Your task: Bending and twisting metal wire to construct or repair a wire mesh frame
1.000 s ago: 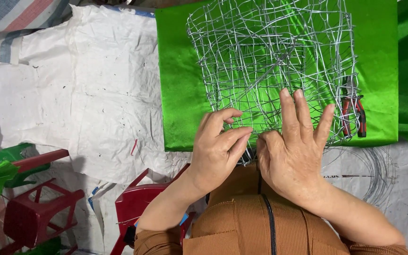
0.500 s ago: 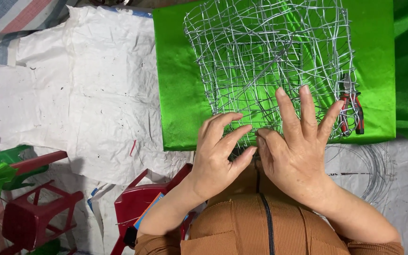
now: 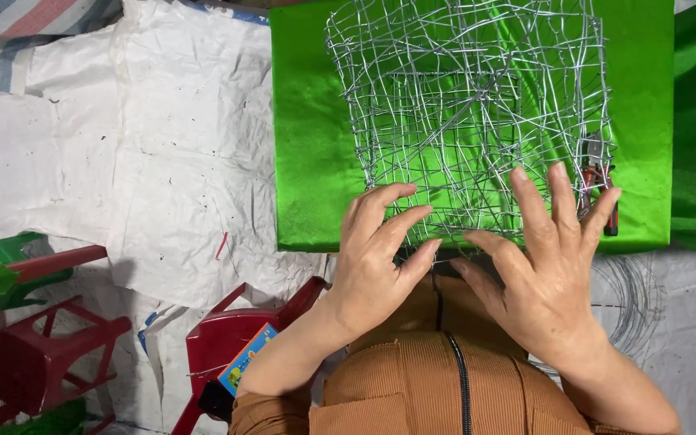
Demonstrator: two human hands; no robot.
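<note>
Blue-yellow box (image 3: 247, 360) on red stool (image 3: 227, 342), nr left hand (image 3: 380, 258).

silver-grey wire mesh frame (image 3: 469, 105) in a tangled criss-cross pattern at 12 o'clock, lying on shiny bright green cloth (image 3: 316, 161); red-handled pliers (image 3: 598, 193) at 2 o'clock; white woven sheet (image 3: 122, 145) speckled dark at 10 o'clock; red, white and blue striped tarp (image 3: 18, 32) at 11 o'clock; dark red plastic stools (image 3: 26, 362) at 8 o'clock; ribbed brown jacket (image 3: 412, 387) with black zip at 6 o'clock

White woven sheeting (image 3: 122, 145) covered floor, green cloth (image 3: 308, 161) lay over it, red plastic stools (image 3: 34, 362) sat left, striped tarp (image 3: 18, 32) at corner.
</note>
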